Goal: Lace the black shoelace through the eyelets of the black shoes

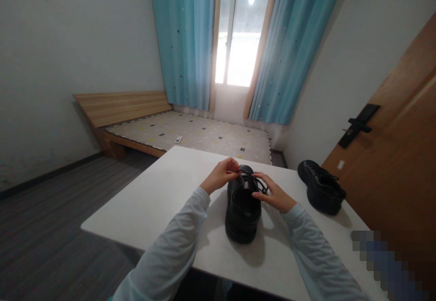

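A black lace-up shoe (241, 221) stands on the white table (153, 201), its toe pointing away from me and its opening towards me. My left hand (225, 172) is at the upper left of the shoe, finger and thumb pinched on a black shoelace (245, 172). On the other side, my right hand (272, 193) has thumb and index finger apart. Its thumb is by the shoe's opening and its index finger by the lace. A loop of lace hangs between them; the remaining right fingers are partly hidden.
A second black shoe (322, 187) stands near the table's right edge. Beyond the table is a bed (211, 133) with a small white device (178, 140) on it. A wooden door (395, 155) with a black handle is at right. Blue curtains (187, 42) flank the window.
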`<state>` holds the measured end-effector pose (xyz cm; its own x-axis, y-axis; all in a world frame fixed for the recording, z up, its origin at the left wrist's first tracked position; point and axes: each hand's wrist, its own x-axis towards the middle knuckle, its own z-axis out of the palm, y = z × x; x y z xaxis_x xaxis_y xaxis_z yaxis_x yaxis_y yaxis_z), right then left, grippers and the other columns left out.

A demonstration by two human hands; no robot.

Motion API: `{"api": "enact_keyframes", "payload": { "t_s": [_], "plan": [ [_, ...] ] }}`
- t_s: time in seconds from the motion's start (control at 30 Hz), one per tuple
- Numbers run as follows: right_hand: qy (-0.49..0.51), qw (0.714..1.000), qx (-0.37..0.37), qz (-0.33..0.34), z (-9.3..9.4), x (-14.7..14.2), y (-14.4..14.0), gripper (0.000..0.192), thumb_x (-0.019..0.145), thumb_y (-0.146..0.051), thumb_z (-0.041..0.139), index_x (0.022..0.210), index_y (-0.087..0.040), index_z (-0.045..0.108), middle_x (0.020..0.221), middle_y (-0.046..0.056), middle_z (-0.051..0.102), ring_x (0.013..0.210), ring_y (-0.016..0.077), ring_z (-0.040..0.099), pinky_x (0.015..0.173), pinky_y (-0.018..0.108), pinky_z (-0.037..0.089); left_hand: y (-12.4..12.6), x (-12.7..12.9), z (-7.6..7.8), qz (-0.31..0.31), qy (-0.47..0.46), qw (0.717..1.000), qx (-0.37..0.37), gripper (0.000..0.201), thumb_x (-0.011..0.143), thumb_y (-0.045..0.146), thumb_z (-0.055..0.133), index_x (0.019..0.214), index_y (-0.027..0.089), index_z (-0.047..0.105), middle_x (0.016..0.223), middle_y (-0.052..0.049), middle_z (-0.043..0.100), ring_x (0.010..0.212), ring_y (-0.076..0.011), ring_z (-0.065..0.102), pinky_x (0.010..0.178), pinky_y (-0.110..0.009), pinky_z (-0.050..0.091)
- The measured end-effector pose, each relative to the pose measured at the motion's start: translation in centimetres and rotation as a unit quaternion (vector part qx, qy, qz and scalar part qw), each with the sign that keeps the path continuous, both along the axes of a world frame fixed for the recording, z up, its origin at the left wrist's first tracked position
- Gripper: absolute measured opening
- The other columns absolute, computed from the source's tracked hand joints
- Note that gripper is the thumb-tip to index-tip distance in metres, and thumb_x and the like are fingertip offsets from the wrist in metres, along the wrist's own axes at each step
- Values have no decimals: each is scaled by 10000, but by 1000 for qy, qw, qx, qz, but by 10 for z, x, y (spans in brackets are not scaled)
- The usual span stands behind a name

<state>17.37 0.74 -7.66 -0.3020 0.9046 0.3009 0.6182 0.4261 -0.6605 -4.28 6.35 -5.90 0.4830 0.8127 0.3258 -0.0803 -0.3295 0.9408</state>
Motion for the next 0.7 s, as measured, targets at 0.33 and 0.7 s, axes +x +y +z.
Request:
{"api": "enact_keyframes", "payload": {
  "t_s": [0.33, 0.7],
  "plan": [
    [5, 1000, 1, 5, 2, -1, -1, 597, 692, -535, 625, 1186, -232, 480, 1284, 107, 474, 1249, 280, 395, 1071, 475, 258, -2, -1, 4, 63, 25, 996, 59, 80, 722, 124, 515, 789, 149, 479, 714, 35, 517, 615, -75, 550, 614, -213, 437],
    [5, 1000, 6, 5, 4, -3, -1, 584, 688, -529, 627, 1176, -237, 495, 1267, 104, 487, 1231, 282, 415, 1055, 466, 287, -1, -11, 4, 52, 205, 949, 234, 228, 649, 75, 540, 852, 169, 578, 857, -10, 619, 707, -105, 529, 658, -219, 439]
  ]
}}
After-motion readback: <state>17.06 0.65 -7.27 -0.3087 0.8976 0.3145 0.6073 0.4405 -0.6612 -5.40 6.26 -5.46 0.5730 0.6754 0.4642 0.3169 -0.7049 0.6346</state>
